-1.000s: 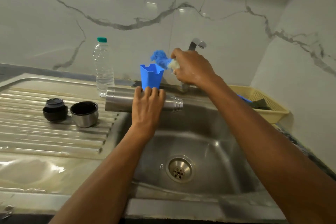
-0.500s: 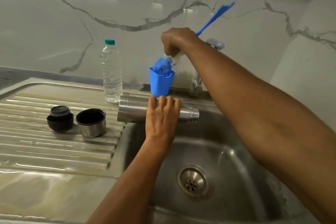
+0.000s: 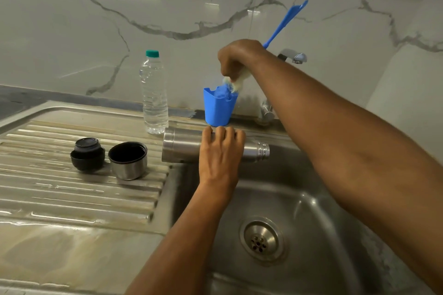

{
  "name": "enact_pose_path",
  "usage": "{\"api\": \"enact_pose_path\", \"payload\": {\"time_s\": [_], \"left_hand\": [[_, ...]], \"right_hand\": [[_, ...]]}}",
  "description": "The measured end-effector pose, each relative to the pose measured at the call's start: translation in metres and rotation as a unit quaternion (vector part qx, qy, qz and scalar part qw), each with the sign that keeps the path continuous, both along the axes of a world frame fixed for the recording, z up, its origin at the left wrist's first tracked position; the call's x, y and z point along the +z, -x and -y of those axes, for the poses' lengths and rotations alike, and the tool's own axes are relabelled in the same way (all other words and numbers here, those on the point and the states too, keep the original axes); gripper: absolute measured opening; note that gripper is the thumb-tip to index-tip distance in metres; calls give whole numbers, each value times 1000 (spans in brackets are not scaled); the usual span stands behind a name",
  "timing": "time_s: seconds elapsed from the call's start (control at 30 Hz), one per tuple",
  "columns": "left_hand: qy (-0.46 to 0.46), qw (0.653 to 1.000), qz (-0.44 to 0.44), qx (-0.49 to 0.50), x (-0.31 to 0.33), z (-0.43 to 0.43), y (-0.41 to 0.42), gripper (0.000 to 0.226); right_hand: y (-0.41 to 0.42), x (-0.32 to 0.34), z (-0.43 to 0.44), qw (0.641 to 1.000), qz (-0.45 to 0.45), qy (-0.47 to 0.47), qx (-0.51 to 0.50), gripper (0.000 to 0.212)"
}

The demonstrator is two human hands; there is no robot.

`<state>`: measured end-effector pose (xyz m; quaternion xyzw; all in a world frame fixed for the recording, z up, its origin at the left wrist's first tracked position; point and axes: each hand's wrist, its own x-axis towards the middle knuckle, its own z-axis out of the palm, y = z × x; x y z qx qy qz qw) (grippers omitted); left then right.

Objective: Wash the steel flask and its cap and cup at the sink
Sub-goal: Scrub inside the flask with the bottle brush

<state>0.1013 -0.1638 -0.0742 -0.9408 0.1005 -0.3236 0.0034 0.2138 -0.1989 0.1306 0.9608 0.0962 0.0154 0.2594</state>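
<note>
- While lying on its side at the back-left edge of the stainless steel sink basin (image 3: 311,218), threaded mouth pointing right over the bowl, kept from rolling only by the left hand (image 3: 220,153), fingers close together and curled over the top of the cylindrical brushed-steel flask (image 3: 181,148). Slacken that hold on smooth metal and expect a roll and a drop toward the drain.
- Clamped in the fist of the right hand (image 3: 239,60), fingers wrapped tight low on the stem: the long-handled blue plastic bottle brush (image 3: 285,23), bristle end pushed down into the small blue plastic tumbler (image 3: 219,110). Press too hard or pull out at a slant and risk toppling that light tumbler onto the flask just in front.
- Pale stuff under the fist, possibly foam or a sponge tip, too blurred to tell. If soapy, reckon on a slippery grip.
- Mind the upper end of the handle near the chrome tap (image 3: 293,56): a careless swing, a knock.
- Watch the clear plastic water bottle with a green cap (image 3: 154,93), just beside the flask's base: easily bumped over when lifting.
- Not yet washed, by the look of it: the black plastic cap (image 3: 87,154) and the dark-lined steel cup (image 3: 127,160), side by side on the ribbed steel drainboard (image 3: 48,189), within reach of a sweeping flask base.
</note>
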Motion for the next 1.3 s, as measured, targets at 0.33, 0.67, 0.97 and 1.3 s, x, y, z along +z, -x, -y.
{"api": "enact_pose_path", "payload": {"time_s": [0.33, 0.67, 0.97, 1.3], "left_hand": [[-16, 1000, -18, 11, 3, 2, 4, 59], [-9, 999, -36, 38, 12, 6, 11, 56], [6, 998, -25, 63, 10, 9, 8, 48], [-8, 999, 48, 23, 11, 18, 3, 47]], "right_hand": [[61, 20, 36, 974, 142, -173, 34, 9], [185, -61, 139, 944, 231, -238, -1, 34], [226, -126, 162, 918, 197, -344, 18, 43], [221, -125, 165, 914, 226, -335, 29, 42]]}}
